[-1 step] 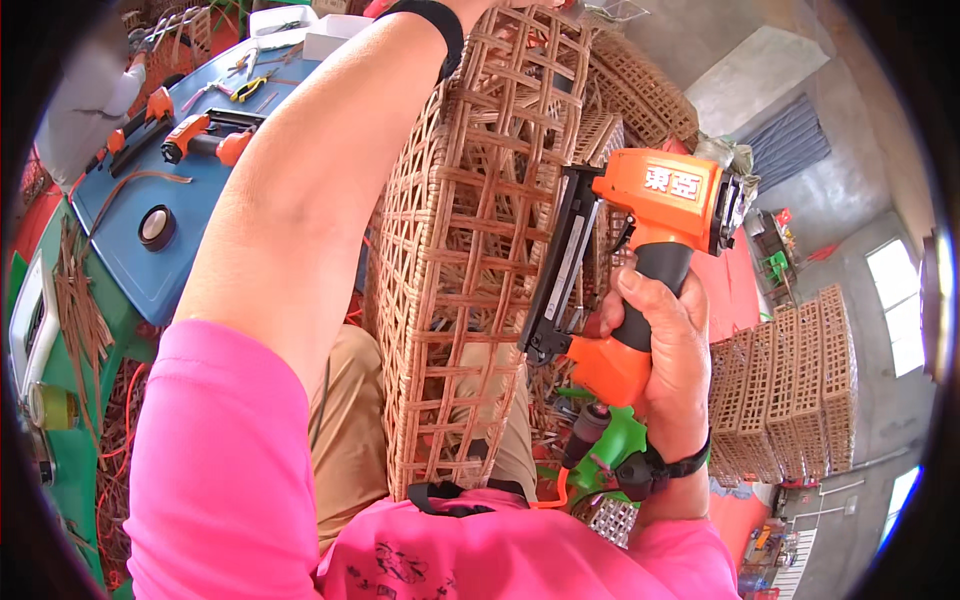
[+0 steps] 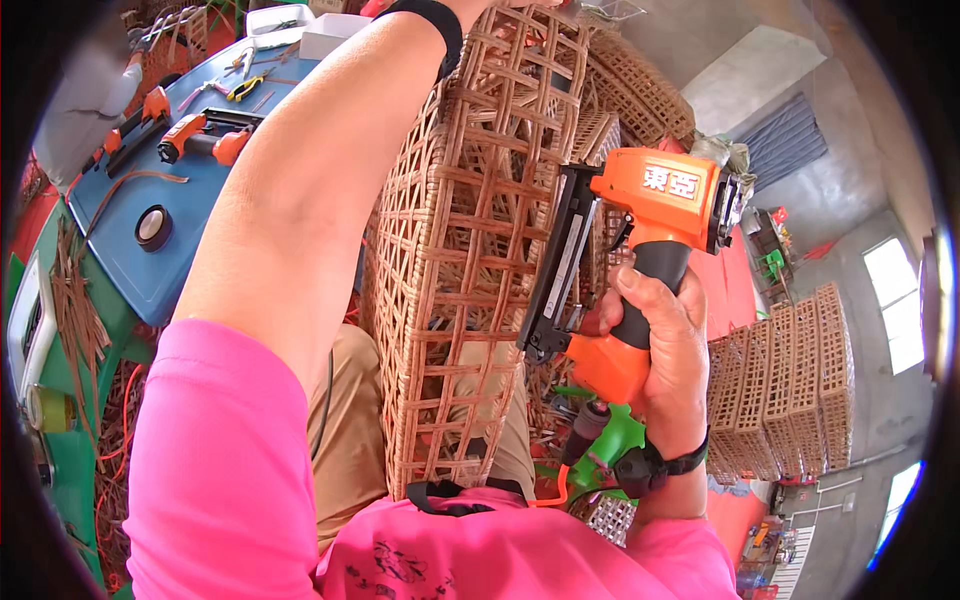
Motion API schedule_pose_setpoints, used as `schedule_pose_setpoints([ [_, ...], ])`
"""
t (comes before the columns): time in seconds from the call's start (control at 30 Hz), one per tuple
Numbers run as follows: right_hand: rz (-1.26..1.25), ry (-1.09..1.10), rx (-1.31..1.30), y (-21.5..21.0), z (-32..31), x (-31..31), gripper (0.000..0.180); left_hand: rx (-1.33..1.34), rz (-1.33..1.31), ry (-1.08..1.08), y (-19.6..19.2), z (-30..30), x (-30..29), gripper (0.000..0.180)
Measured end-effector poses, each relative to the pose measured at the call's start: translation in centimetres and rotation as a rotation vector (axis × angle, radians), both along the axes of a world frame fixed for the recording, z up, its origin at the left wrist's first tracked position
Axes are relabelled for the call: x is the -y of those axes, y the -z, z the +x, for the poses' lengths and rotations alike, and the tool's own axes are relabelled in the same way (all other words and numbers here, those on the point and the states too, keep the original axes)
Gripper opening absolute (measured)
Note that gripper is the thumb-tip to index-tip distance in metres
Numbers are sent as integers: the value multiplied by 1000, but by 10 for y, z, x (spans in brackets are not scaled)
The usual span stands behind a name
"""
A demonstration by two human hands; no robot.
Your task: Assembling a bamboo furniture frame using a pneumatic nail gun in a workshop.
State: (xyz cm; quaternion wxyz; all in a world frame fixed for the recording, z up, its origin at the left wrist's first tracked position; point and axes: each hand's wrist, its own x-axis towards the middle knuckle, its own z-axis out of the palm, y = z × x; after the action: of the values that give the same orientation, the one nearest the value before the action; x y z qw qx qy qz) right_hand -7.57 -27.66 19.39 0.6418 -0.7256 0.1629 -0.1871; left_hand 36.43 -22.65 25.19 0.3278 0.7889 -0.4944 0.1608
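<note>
A tall brown wicker basket frame, woven in an open lattice, leans lengthwise between my knees and away from me. At its far end, by the top rim of the view, my left hand reaches over the weave; only a sliver of its bent fingers shows. To the basket's right, my right hand is closed around the black grip of an orange pneumatic staple gun. The gun's long black magazine is beside the lattice, and an air hose fitting hangs below its handle.
On the left, a blue table bears a second orange nail gun, a roll of tape and yellow-handled pliers. More wicker baskets are stacked at right. Rattan strips hang on a green stool-like thing.
</note>
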Motion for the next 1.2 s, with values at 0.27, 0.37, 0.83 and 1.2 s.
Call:
schedule_pose_setpoints([
  [0.27, 18, -8, 20, 1, 6, -10, 28, -95, 37, -149, -3, 50, 26, 49],
  [0.37, 17, 46, 48, 2, 4, -6, 29, -174, 32, -254, -6, -2, 24, 52],
  [0.83, -160, -26, -68, -8, 11, -3, 23, -90, 23, -406, -4, -37, -13, 68],
  [1.2, -281, -35, -65, 0, 8, -3, 18, 430, 221, -337, 3, -24, -24, 61],
])
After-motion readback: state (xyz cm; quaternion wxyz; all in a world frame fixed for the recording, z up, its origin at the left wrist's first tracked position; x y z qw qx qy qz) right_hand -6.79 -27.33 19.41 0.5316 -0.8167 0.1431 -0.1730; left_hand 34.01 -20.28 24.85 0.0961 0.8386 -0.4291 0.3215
